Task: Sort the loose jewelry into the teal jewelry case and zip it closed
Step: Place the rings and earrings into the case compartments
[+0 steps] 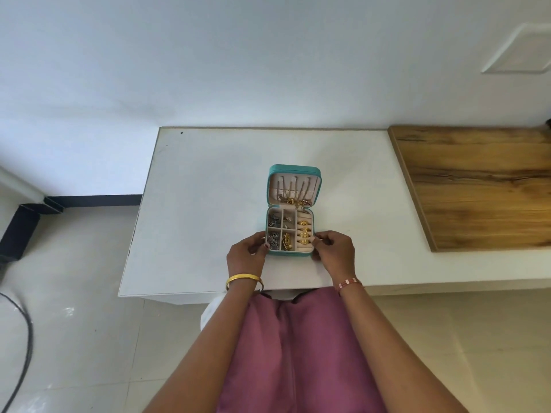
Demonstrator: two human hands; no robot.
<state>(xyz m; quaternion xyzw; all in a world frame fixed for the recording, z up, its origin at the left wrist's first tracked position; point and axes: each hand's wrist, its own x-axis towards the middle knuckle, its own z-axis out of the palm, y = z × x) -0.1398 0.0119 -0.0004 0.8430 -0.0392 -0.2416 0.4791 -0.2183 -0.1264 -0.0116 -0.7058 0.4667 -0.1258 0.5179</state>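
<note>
Case (293,171): teal, lid open, mid-table (208,180); compartments hold rings (304,232) and chains (293,192). Left hand (247,253) and right hand (335,248): curled fingers grip its near corners.

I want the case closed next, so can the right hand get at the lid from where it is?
Probably yes: the right hand holds the case's near corner, and nothing stands between it and the upright lid.

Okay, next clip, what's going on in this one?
A person stands at a white table with a small teal zip-around jewelry case lying open on it. The left hand and right hand grip the case's near corners. Gold rings sit in the right-hand slot, silver pieces in the left compartments, chains hang in the lid. No jewelry lies loose on the table; the case is not yet zipped.
</note>
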